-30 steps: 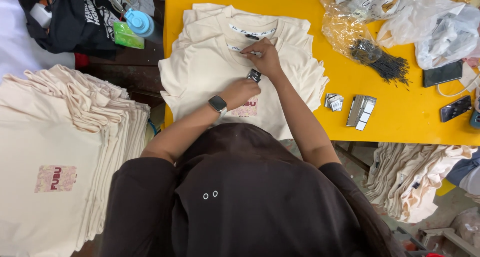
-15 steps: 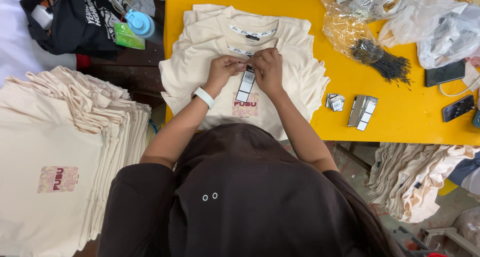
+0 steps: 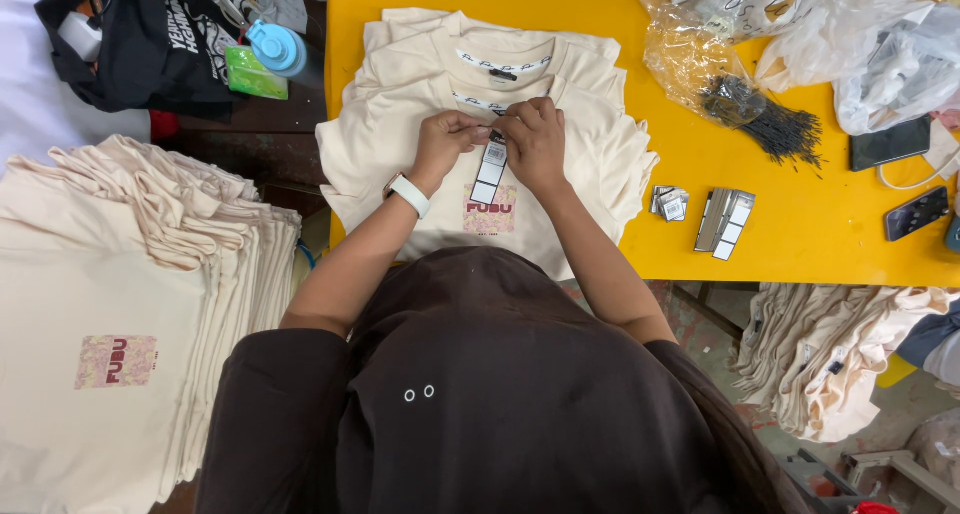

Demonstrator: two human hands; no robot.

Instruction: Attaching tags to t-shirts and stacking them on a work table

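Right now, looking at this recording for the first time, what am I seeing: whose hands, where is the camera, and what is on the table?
One camera, worn on a person's head, looks down. The left hand and right hand meet over a stack of cream T-shirts on a yellow table, holding a strip-shaped hang tag by the top shirt's collar. Loose tags, dark tag fasteners, plastic bags and phones lie to the right. Another shirt pile sits on the left.

On the bright yellow desk [image 3: 800, 234], a bundle of thin black plastic fasteners [image 3: 765, 119] spills from a clear crinkled bag [image 3: 690, 59], with two dark phones [image 3: 890, 142] near the desk's far right edge. Left of the desk stands a tall stack of cream folded shirts [image 3: 120, 304], and beyond it a blue-capped bottle [image 3: 277, 49].
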